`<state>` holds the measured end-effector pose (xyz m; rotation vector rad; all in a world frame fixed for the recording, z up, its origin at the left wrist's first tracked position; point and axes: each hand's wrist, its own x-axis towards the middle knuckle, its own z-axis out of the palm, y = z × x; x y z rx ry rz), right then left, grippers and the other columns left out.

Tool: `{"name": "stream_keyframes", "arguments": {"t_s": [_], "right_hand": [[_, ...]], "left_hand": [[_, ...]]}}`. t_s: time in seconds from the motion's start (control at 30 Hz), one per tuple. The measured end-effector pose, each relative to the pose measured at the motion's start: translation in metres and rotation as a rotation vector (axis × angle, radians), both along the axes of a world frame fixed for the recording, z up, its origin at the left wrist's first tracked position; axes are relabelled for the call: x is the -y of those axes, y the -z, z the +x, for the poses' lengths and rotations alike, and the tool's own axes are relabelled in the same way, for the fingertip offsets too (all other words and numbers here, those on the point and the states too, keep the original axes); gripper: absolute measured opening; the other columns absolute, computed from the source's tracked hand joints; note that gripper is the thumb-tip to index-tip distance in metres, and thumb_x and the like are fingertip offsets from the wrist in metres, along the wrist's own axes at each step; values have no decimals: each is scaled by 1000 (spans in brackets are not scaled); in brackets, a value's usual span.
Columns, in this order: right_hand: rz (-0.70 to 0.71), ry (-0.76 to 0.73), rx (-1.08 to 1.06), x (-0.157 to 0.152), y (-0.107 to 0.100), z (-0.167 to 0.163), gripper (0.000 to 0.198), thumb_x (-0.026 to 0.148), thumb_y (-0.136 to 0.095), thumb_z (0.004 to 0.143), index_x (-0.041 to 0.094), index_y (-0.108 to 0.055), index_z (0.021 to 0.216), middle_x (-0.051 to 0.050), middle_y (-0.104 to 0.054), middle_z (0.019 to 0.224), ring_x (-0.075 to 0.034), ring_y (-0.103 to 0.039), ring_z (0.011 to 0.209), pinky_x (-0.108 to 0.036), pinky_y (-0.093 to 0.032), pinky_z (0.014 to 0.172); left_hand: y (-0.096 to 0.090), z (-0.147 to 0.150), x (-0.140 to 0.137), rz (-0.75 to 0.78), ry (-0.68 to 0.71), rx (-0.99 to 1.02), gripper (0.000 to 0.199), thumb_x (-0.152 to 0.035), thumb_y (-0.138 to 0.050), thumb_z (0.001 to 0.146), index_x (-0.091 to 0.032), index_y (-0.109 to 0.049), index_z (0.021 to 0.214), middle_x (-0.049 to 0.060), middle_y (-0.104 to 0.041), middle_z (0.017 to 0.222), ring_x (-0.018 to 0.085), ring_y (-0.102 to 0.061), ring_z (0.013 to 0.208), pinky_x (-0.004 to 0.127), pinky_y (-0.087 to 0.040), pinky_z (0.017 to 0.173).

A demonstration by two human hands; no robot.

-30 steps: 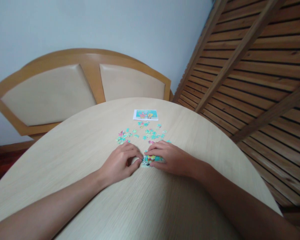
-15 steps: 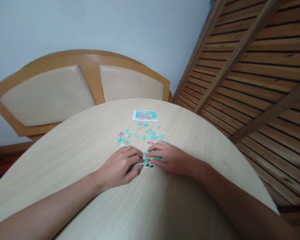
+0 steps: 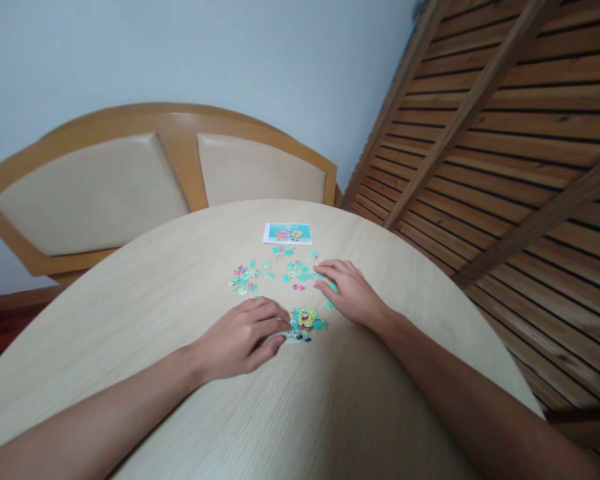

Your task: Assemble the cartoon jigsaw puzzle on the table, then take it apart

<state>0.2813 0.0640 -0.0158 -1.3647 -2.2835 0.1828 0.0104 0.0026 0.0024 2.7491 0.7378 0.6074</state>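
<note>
A small joined patch of jigsaw pieces (image 3: 306, 322) with a yellow cartoon figure lies on the round pale wooden table (image 3: 180, 280). My left hand (image 3: 243, 335) rests beside it, its fingertips touching the patch's left edge. My right hand (image 3: 350, 291) lies flat further back and to the right, fingers spread over the loose turquoise and pink pieces (image 3: 275, 272) and touching the rightmost ones. Whether a piece sits under its fingers I cannot tell. A reference picture card (image 3: 287, 233) lies beyond the loose pieces.
A wooden bench with two cream padded back panels (image 3: 130, 180) curves behind the table. A slatted wooden wall (image 3: 505, 133) runs along the right side. The table's right edge falls away close to my right forearm.
My right hand has lifted off the joined patch and moved back and to the right onto the loose pieces, uncovering the yellow figure. My left hand has stayed at the patch's left edge.
</note>
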Motion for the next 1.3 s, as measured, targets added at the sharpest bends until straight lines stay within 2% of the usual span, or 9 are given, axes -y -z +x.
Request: {"name": "stream_keyframes", "arguments": {"t_s": [0.2,0.43,0.57,0.77,1.0,1.1,1.2,1.3], "right_hand": [[-54,35,32,0,0,-1,36,39,-50,100,24,-66,128,-10,-62,136,-29,-50,127,-48,-39,105],[-77,176,11,-6,-3,9,39,28,-44,100,18,-60,134,-12,-63,136,-30,-52,126,-48,-40,105],[-81,193,24,-7,-2,10,40,24,-42,98,17,-62,132,-12,-63,137,-31,-52,127,-50,-41,103],[-62,167,41,-7,0,10,37,24,-42,99,20,-67,127,-9,-63,135,-30,-52,125,-48,-42,103],[-31,249,37,-7,-3,10,28,32,-52,97,19,-72,112,-11,-68,120,-29,-57,114,-46,-44,100],[-24,202,33,-4,-4,7,32,36,-52,98,20,-70,118,-11,-67,124,-29,-57,116,-46,-43,101],[-30,77,42,-1,-3,1,37,39,-50,100,22,-66,129,-10,-61,137,-28,-52,126,-47,-40,106],[-45,24,66,2,-2,-2,38,40,-50,100,25,-65,132,-10,-59,141,-28,-48,131,-49,-38,108]], "left_hand": [[0,0,0,-4,7,17,25,-20,-49,99,-22,-66,118,7,-68,118,22,-61,112,41,-51,100],[4,-1,-1,25,-132,10,24,-22,-49,99,-21,-65,116,10,-66,120,24,-61,113,44,-53,99],[7,-1,-2,25,-194,-7,24,-24,-49,98,-21,-66,115,10,-66,119,24,-62,111,45,-54,97],[11,-1,-2,30,-298,-1,24,-26,-53,96,-20,-64,117,11,-64,123,28,-60,115,51,-52,101],[13,-2,-3,55,-361,16,30,-29,-54,96,-20,-59,124,12,-61,130,30,-55,125,54,-48,107],[17,-3,-4,79,-419,-2,32,-31,-54,96,-18,-58,125,13,-59,133,32,-52,129,56,-46,108],[21,-4,-4,93,-489,-12,33,-33,-55,96,-17,-58,125,13,-59,136,33,-50,131,58,-45,109],[23,-5,-5,87,-493,-10,34,-34,-55,96,-17,-59,125,14,-59,137,34,-50,131,58,-45,109]]}}
